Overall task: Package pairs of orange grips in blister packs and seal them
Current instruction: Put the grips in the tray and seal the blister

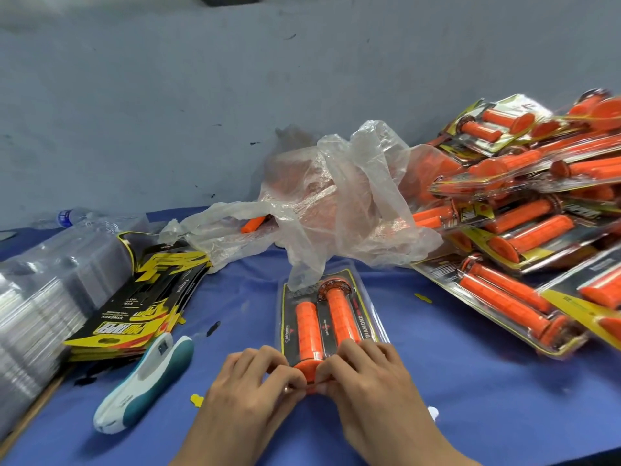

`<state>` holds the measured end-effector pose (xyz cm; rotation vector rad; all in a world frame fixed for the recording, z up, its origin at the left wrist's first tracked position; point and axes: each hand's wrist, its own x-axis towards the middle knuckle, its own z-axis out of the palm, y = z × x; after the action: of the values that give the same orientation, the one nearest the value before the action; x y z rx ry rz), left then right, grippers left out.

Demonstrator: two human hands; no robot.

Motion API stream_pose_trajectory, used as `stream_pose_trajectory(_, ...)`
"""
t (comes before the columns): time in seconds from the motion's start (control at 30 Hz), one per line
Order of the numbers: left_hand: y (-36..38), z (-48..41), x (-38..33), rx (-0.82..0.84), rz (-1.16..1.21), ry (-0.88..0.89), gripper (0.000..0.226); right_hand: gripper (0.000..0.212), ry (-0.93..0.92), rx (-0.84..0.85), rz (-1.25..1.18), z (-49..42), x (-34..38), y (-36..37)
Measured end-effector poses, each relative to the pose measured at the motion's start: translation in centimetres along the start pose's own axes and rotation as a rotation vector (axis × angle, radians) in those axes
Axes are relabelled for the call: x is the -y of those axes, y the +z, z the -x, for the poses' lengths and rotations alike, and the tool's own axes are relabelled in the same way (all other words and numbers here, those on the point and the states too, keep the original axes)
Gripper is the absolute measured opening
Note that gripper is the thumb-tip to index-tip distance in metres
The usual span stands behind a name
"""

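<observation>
Blue tablecloth (pixel 470 398), scuffed grey wall (pixel 201 95) behind | I see left hand (pixel 248 381) and right hand (pixel 369 375), fingers curled, pinching near end of blister pack (pixel 322 317).

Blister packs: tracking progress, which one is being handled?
The clear plastic blister pack alone at centre, left hand and right hand pinching its near end; others piled right.

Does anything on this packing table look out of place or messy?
The clear plastic bag sags over the far end of the blister pack held by the left hand and right hand, and might get in the way. Small yellow scraps lie loose on the blue cloth. The finished packs sit in a tilted, untidy heap.
</observation>
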<state>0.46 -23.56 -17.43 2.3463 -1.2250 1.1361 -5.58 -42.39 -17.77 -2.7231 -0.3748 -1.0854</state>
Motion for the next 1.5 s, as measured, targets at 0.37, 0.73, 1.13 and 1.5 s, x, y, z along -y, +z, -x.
stream_pose_trajectory(0.37, -0.2, 0.0, -1.2, 0.046, 0.104, -0.105, 0.022, 0.013, -0.091, -0.068, -0.008, -0.1, -0.1, 0.5)
stream_pose_trajectory(0.73, -0.7, -0.5, 0.5, 0.134, 0.118, 0.129, 0.014, 0.013, -0.117, 0.162, -0.382, 0.0, -3.3, -1.1)
stream_pose_trajectory(1.13, -0.2, -1.4, -0.3, 0.101, 0.05, 0.156, 0.018, 0.02, -0.242, 0.075, 0.012, 0.3, -4.2, -2.3)
stream_pose_trajectory(1.5, -1.3, -0.2, 3.0, 0.266, 0.031, -0.019, 0.023, 0.036, -0.028, 0.171, 0.09, 1.3, -7.1, -3.7)
